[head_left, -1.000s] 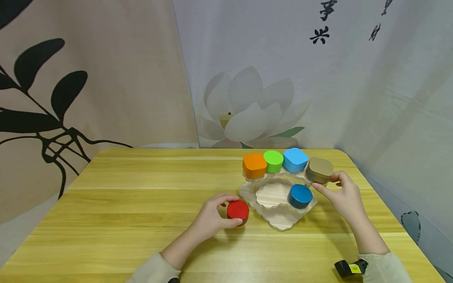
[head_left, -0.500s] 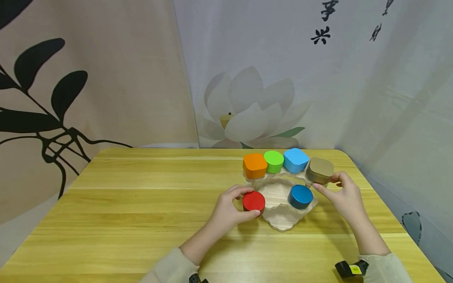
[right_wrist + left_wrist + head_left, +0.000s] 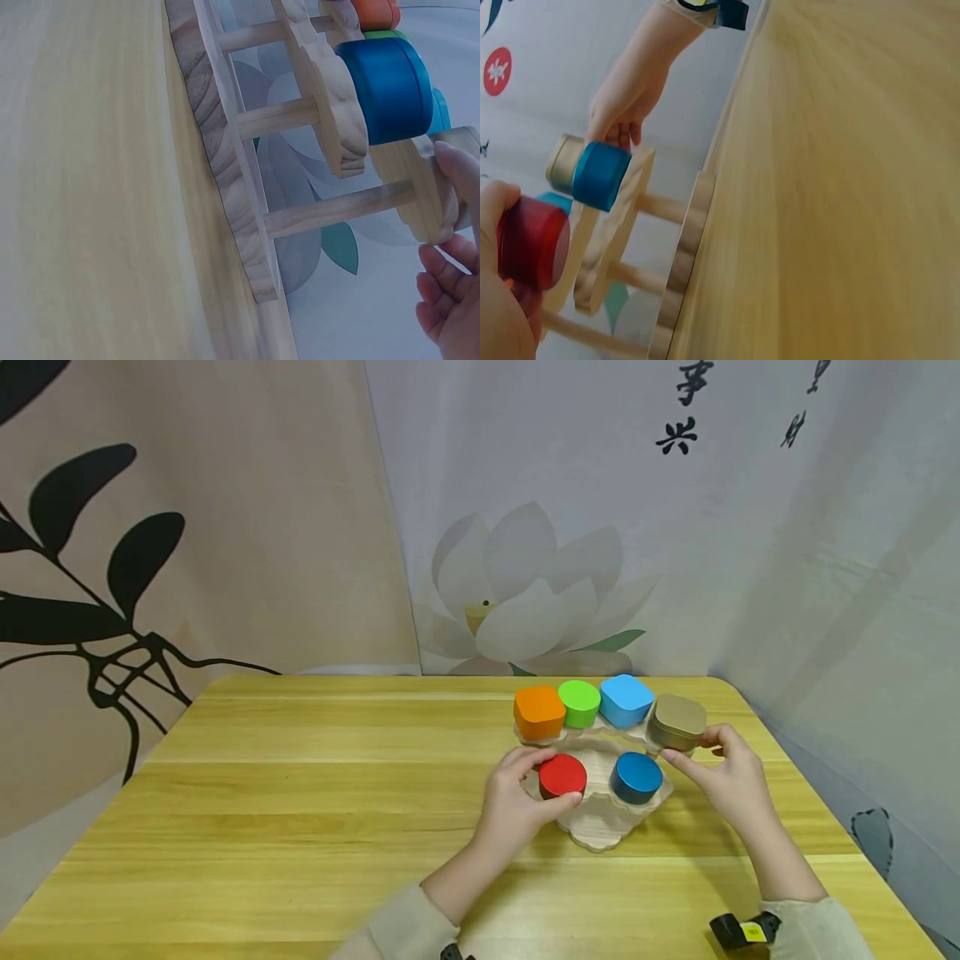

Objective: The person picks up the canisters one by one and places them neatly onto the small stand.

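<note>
My left hand (image 3: 517, 802) grips a red round tin (image 3: 562, 775) between thumb and fingers, over the left part of the wooden stand's lower shelf. In the left wrist view the red tin (image 3: 536, 241) is seen from the side; whether it touches the shelf cannot be told. My right hand (image 3: 731, 772) holds the right end of the stand's upper shelf, beside a gold square tin (image 3: 678, 720). In the right wrist view, its thumb lies near the gold tin and its fingers curl by the shelf edge (image 3: 424, 202). A dark blue round tin (image 3: 637, 777) sits on the lower shelf.
On the upper shelf stand an orange square tin (image 3: 538, 712), a green round tin (image 3: 579, 703) and a light blue square tin (image 3: 627, 700). Wooden pegs join the shelves to the scalloped base (image 3: 597, 827). The stand is on the wood-grain table (image 3: 300, 810), before a printed curtain (image 3: 300, 510).
My left hand has carried the red tin rightward and away from me, from beside the stand to over its lower shelf. The right hand has stayed in place.
</note>
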A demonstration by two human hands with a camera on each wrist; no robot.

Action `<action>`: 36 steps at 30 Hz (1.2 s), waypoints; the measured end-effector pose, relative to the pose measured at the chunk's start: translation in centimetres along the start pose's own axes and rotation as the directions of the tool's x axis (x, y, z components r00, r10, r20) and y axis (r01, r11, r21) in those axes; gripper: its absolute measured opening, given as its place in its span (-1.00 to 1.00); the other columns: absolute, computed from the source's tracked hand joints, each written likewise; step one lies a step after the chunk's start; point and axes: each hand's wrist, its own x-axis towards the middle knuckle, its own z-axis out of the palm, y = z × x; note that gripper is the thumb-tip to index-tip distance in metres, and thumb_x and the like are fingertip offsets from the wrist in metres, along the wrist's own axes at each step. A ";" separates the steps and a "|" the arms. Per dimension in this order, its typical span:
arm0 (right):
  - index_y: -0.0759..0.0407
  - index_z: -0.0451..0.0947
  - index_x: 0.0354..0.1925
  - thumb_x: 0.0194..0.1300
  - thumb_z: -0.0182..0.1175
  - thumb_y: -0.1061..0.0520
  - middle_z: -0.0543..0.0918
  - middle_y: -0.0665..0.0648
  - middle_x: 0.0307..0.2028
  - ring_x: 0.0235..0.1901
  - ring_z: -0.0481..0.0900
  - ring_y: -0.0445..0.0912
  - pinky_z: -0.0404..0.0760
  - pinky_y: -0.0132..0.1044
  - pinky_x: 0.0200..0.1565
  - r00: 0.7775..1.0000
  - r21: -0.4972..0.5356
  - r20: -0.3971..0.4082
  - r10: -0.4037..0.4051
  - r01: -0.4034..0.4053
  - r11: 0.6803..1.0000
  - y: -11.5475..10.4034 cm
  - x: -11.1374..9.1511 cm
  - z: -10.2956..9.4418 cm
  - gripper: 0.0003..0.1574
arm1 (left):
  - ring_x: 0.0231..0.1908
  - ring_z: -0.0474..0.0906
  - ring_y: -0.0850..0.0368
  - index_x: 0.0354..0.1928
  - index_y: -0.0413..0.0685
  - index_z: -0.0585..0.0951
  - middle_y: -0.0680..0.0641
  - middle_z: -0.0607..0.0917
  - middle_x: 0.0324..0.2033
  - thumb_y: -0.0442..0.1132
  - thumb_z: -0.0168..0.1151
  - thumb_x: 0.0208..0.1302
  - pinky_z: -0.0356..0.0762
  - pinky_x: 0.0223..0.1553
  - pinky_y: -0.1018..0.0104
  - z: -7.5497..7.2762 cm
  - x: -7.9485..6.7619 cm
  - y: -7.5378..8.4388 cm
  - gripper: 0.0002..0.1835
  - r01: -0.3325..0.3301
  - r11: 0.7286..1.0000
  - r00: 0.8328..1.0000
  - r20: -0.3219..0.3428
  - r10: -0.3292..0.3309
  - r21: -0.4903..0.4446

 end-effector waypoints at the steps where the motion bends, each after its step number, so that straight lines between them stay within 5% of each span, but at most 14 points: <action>1: 0.37 0.36 -0.11 0.18 0.37 -0.07 0.44 0.34 -0.10 -0.06 0.35 0.25 0.30 0.10 -0.12 1.000 -0.001 -0.001 -0.002 0.002 1.000 0.0 0.0 0.0 -0.38 | -0.11 0.49 0.15 -0.01 -0.15 0.66 0.07 0.60 -0.10 -0.22 0.60 -0.15 0.53 -0.05 0.12 0.3 0.0 0.1 -0.44 0.003 1.000 1.000 -0.022 -0.003 0.004; 8: 0.37 0.36 -0.11 0.17 0.37 -0.07 0.45 0.34 -0.10 -0.07 0.35 0.24 0.30 0.08 -0.12 1.000 -0.004 -0.001 -0.006 0.006 1.000 -0.1 0.0 0.1 -0.38 | -0.01 0.46 0.12 0.01 -0.21 0.65 0.05 0.59 -0.05 -0.20 0.61 -0.16 0.50 0.00 0.34 1.8 -0.2 0.4 -0.40 0.037 0.997 0.988 -0.152 -0.026 0.067; 18: 0.38 0.36 -0.11 0.18 0.36 -0.07 0.44 0.34 -0.11 -0.08 0.35 0.23 0.31 0.09 -0.13 1.000 -0.007 -0.001 -0.008 0.008 1.000 -0.2 0.0 0.1 -0.38 | -0.04 0.43 0.13 0.00 -0.16 0.67 0.04 0.59 -0.10 -0.08 0.61 -0.18 0.58 -0.09 0.21 3.4 -0.5 0.5 -0.38 0.084 0.979 0.966 -0.255 -0.034 0.186; 36: 0.37 0.36 -0.09 0.18 0.36 -0.08 0.44 0.34 -0.10 -0.05 0.35 0.25 0.32 0.08 -0.12 1.000 -0.011 -0.004 0.001 -0.001 1.000 -0.2 0.0 0.1 -0.36 | -0.02 0.37 0.09 0.00 -0.10 0.67 0.03 0.58 -0.17 -0.08 0.62 -0.19 0.49 -0.10 0.20 5.0 -0.3 -0.2 -0.39 0.076 0.969 0.946 -0.324 0.003 0.233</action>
